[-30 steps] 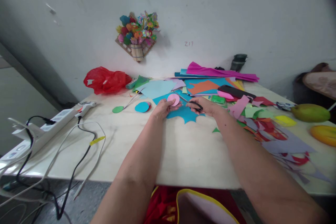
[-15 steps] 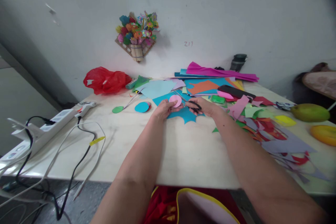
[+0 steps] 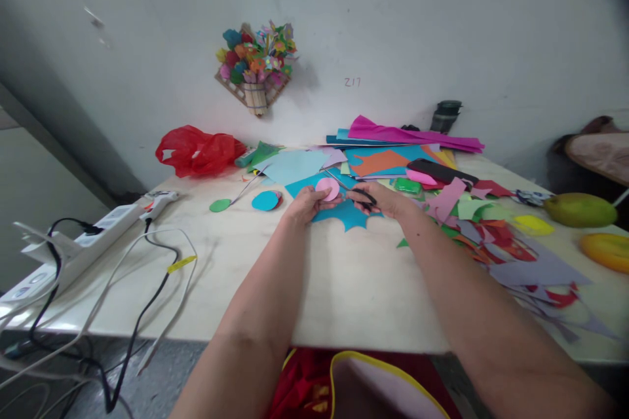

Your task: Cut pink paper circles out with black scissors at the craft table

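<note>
Between thumb and fingers, my left hand (image 3: 305,205) pinches a pink paper circle (image 3: 326,189). My right hand (image 3: 378,200) is closed around the black handles of a pair of scissors (image 3: 364,198), whose blades point up and left past the circle's right edge. Below both hands lies a blue paper sheet (image 3: 344,215) with scalloped cut edges. To the left rest a blue paper circle (image 3: 265,201) with other discs partly under it, and a green paper circle (image 3: 220,205) at the end of a thin stem.
Paper scraps (image 3: 472,229) pile up at the right, near a green mango (image 3: 580,211) and an orange-yellow fruit (image 3: 607,252). A black phone (image 3: 442,172) lies behind them. At left are a power strip (image 3: 73,249) with cables and a red plastic bag (image 3: 199,152).
</note>
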Demonstrator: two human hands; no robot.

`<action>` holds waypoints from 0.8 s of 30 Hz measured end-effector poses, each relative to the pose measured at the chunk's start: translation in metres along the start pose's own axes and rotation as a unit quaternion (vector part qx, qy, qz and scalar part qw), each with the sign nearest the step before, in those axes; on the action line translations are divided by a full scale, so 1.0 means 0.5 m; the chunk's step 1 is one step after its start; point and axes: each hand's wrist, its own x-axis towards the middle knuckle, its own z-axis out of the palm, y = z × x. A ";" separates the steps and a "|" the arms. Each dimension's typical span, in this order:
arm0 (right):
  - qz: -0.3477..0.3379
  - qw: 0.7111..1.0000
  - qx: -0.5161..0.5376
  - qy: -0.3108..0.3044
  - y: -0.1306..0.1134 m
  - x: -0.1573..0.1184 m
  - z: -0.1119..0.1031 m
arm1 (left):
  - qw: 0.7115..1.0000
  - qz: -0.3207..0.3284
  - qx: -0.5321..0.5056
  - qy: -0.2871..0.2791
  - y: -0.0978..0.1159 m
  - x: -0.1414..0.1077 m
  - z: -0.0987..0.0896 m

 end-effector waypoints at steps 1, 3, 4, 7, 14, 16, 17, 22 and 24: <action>0.002 1.000 0.000 0.002 -0.003 -0.001 0.001 | 1.000 0.000 0.001 0.000 0.000 0.000 0.000; 0.007 1.000 0.002 0.007 -0.009 -0.005 0.004 | 1.000 -0.001 0.003 0.001 0.001 0.000 0.000; 0.011 1.000 0.006 0.009 -0.012 -0.007 0.006 | 1.000 -0.003 0.003 0.005 0.001 -0.001 0.001; 0.027 0.999 0.015 0.017 -0.022 -0.013 0.010 | 1.000 -0.010 0.001 0.011 0.002 -0.001 0.000; 0.019 1.000 0.009 0.009 -0.022 -0.014 0.007 | 1.000 -0.012 0.003 -0.012 0.004 -0.002 -0.009; 0.017 1.000 0.007 0.002 -0.018 -0.013 0.004 | 1.000 -0.020 0.002 -0.011 0.006 -0.003 -0.011; 0.016 1.000 0.006 -0.001 -0.016 -0.012 0.002 | 1.000 -0.024 0.002 -0.010 0.007 -0.004 -0.011; 0.010 1.000 0.006 -0.005 -0.013 -0.011 -0.003 | 0.999 -0.036 0.002 -0.015 0.008 -0.004 -0.015; 0.010 1.000 0.000 -0.006 -0.014 -0.013 -0.003 | 0.999 -0.039 0.002 -0.019 0.008 -0.004 -0.016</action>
